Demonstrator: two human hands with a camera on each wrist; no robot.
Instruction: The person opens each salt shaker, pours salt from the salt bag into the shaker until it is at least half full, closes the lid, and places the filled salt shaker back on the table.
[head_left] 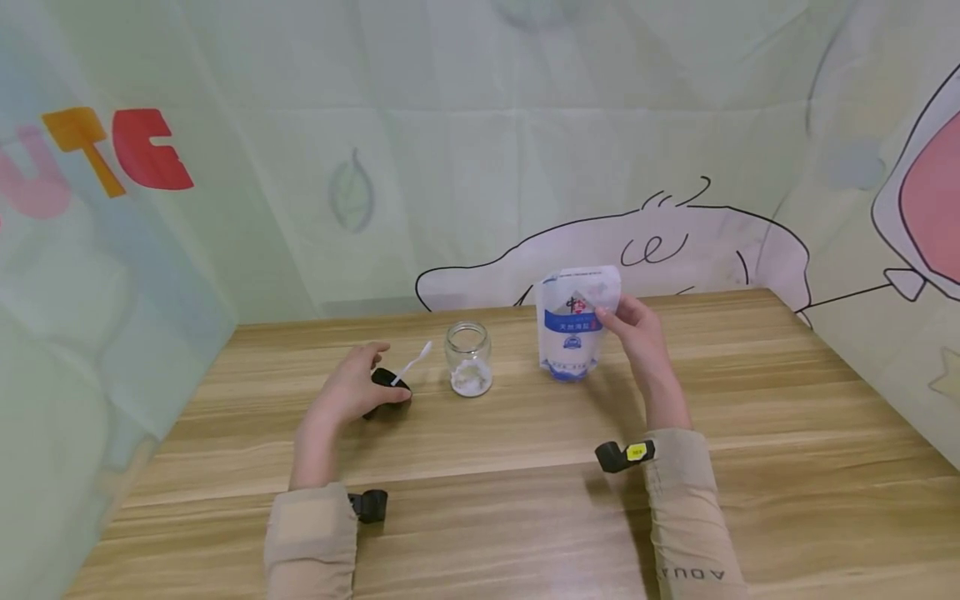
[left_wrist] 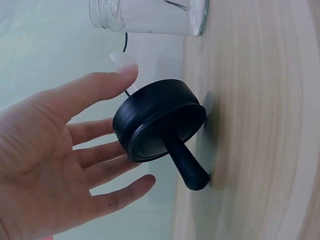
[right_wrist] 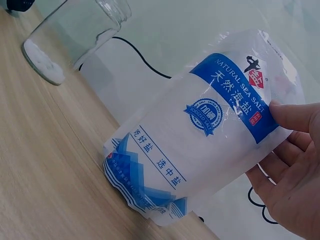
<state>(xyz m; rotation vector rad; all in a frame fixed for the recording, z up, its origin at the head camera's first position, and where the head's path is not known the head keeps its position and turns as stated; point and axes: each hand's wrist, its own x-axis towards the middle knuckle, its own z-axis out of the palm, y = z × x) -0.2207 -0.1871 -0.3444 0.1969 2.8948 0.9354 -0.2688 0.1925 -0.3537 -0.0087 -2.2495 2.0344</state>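
Head view shows a white spoon (head_left: 412,362) rising from a black lid (head_left: 384,377), left of a glass jar (head_left: 470,354) with some white powder. The left wrist view alone shows the lid's knob, tipped against the table (head_left: 487,533); the left hand (head_left: 347,390) spreads wide around it, contact uncertain. Right wrist view makes "Natural Sea Salt" legible on the bag (head_left: 572,337), whose upper side the right hand (head_left: 639,335) pinches, right of the jar. The table is wood-grained; behind hangs a pale green cartoon sheet (head_left: 450,167).
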